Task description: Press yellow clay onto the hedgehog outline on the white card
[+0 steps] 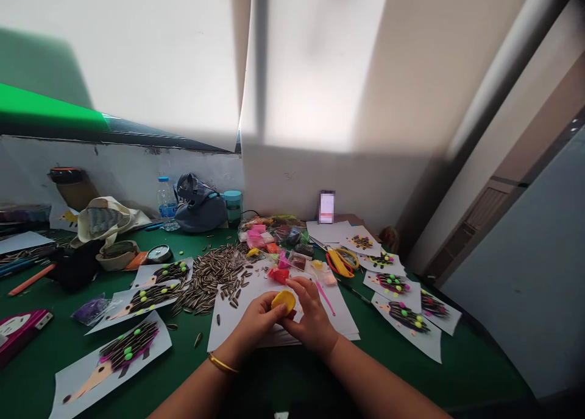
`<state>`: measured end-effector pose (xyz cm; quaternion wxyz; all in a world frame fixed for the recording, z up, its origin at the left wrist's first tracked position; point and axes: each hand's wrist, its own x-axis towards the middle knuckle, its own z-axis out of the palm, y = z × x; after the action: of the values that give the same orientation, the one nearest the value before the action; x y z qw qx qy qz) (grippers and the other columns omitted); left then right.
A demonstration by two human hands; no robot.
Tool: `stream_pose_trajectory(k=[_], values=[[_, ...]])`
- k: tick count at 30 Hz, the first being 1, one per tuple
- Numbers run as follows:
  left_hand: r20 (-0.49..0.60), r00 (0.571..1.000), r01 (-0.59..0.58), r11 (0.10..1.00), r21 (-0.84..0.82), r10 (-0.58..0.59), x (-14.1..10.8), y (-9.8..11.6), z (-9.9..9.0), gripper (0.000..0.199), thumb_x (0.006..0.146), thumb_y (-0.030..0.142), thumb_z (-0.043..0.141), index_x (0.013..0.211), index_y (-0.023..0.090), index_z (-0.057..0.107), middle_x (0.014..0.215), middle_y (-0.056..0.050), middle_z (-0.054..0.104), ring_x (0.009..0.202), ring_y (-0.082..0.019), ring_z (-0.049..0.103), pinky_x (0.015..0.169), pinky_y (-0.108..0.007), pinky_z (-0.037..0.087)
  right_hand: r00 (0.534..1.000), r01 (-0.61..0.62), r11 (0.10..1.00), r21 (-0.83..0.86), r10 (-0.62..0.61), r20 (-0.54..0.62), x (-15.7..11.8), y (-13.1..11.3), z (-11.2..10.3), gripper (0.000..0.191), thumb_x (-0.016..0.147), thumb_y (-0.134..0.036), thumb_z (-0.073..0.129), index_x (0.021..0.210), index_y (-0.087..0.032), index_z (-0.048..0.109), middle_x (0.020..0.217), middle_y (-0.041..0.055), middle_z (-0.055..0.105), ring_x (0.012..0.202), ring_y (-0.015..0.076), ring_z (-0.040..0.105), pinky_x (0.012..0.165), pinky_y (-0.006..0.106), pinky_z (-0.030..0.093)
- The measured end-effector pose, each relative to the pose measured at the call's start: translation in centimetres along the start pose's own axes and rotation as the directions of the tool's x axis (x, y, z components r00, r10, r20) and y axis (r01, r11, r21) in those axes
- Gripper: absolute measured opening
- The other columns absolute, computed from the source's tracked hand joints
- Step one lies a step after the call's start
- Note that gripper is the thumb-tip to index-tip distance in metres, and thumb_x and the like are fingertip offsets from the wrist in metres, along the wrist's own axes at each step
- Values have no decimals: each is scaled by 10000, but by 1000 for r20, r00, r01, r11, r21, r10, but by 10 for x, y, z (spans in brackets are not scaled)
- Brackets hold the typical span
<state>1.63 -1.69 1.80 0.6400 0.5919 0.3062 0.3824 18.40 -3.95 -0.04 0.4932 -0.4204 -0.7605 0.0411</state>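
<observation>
A flattened round piece of yellow modelling clay is held up above the white paper sheets. My left hand pinches it, with the thumb across its front. From the other side my right hand closes round its right edge, fingers bent and thumb below. Just beyond the fingers lies a red packet of clay. A pink plastic modelling tool rests right of my right hand. To the left spreads a heap of striped sunflower seeds, some of them on the paper.
Hedgehog pictures with seed spines lie at left, and more pictures at right. Yellow-handled scissors lie behind the sheets. Bagged clay, a phone, a water bottle and a blue-grey bag line the back.
</observation>
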Motion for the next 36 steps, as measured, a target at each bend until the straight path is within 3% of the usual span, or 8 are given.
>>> stream_pose_trajectory(k=[6, 10, 15, 22, 29, 36], values=[[2, 1000, -2, 1000, 31, 2, 0, 1, 0, 392, 741, 491, 723, 924, 150, 665, 830, -51, 688, 811, -214, 630, 778, -315, 494, 1000, -8, 1000, -17, 8, -8, -1, 2, 1, 689, 764, -273, 730, 1380, -277, 422, 1309, 112, 475, 1233, 288, 478, 1038, 492, 440], [-70, 997, -36, 991, 125, 45, 1, -3, -3, 393, 709, 482, 743, 910, 150, 682, 816, -33, 656, 788, -197, 583, 746, -290, 466, 1000, -5, 1000, -21, 5, -1, -1, 3, 1, 705, 755, -291, 744, 1382, -286, 422, 1309, 108, 482, 1230, 292, 484, 1033, 493, 445], [-137, 990, -27, 994, 106, 42, 3, -5, -8, 406, 705, 485, 729, 939, 157, 682, 824, -30, 644, 786, -199, 566, 740, -291, 456, 999, -18, 1000, -13, 19, 41, 0, 6, -1, 809, 706, -395, 808, 1398, -293, 403, 1319, 107, 474, 1239, 305, 472, 1035, 491, 446], [-71, 997, -8, 991, 135, 18, 2, -5, -6, 341, 704, 424, 718, 918, 160, 687, 861, -33, 642, 852, -218, 559, 805, -314, 449, 999, -36, 999, -20, 36, 16, 1, 4, -1, 680, 788, -373, 741, 1381, -286, 420, 1300, 103, 489, 1218, 283, 488, 1024, 469, 458], [-143, 989, -19, 997, 75, 30, 0, -4, -7, 392, 709, 488, 739, 900, 153, 669, 789, -19, 611, 744, -171, 531, 698, -261, 435, 1000, -3, 1000, -1, 3, 14, 1, 6, -3, 748, 757, -480, 751, 1393, -284, 409, 1302, 107, 492, 1217, 300, 492, 1023, 486, 452], [-58, 998, 2, 998, 57, 1, 0, -2, -6, 381, 699, 479, 746, 856, 142, 664, 762, -12, 601, 728, -163, 532, 698, -266, 430, 999, -39, 999, 15, 39, 13, 1, 6, -3, 650, 813, -483, 696, 1374, -286, 435, 1299, 110, 486, 1228, 292, 477, 1030, 481, 447]])
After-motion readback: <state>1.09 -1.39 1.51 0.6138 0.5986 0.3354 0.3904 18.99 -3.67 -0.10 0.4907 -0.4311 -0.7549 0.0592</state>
